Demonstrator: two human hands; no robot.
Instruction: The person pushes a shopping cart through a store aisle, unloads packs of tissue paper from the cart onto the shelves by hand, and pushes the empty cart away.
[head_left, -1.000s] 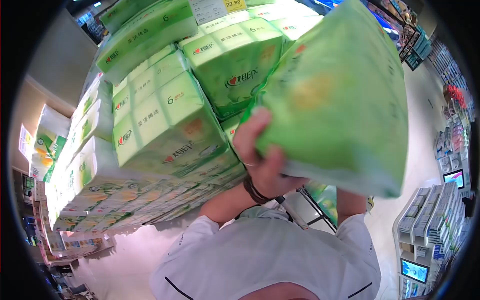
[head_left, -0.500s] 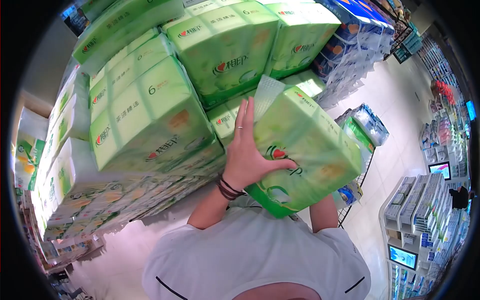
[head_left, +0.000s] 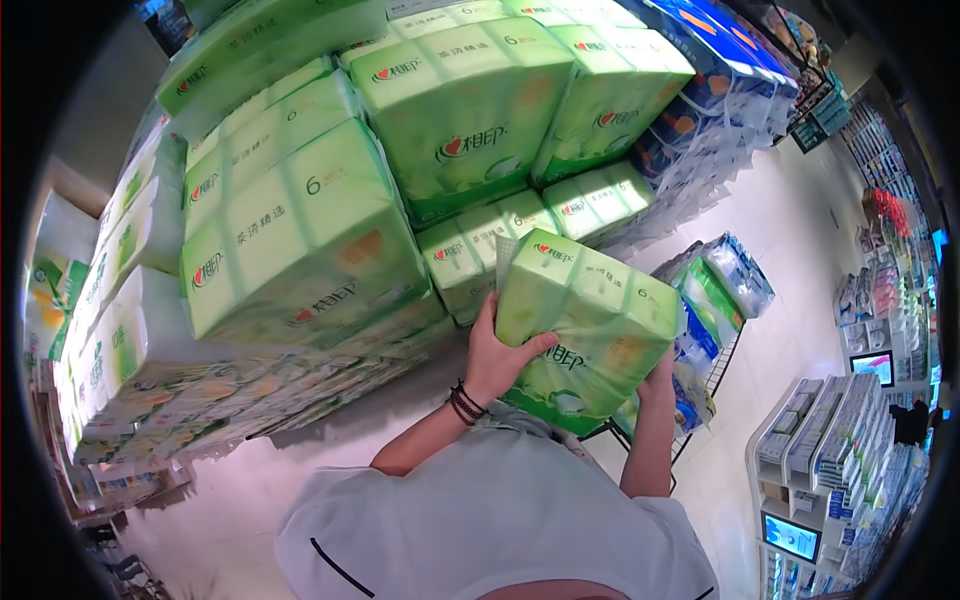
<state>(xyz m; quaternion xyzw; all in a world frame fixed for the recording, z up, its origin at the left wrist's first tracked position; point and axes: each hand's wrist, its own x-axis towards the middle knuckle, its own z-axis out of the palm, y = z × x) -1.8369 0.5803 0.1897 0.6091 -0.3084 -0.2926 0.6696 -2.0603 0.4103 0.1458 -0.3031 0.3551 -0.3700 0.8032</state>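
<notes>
You are gripping the green pack [head_left: 605, 335] between left hand [head_left: 497, 358] and right hand [head_left: 657, 380]; steady handling is likely requiring both.

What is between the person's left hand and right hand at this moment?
A green pack is between the left hand and the right hand, which is partly hidden behind it. The head view shows this.

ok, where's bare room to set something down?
Bare: tops of the low green packs, between the taller green packs and the held pack; floor between the cart and the white shelf. Crowded: the cart, loaded with packages.
</notes>
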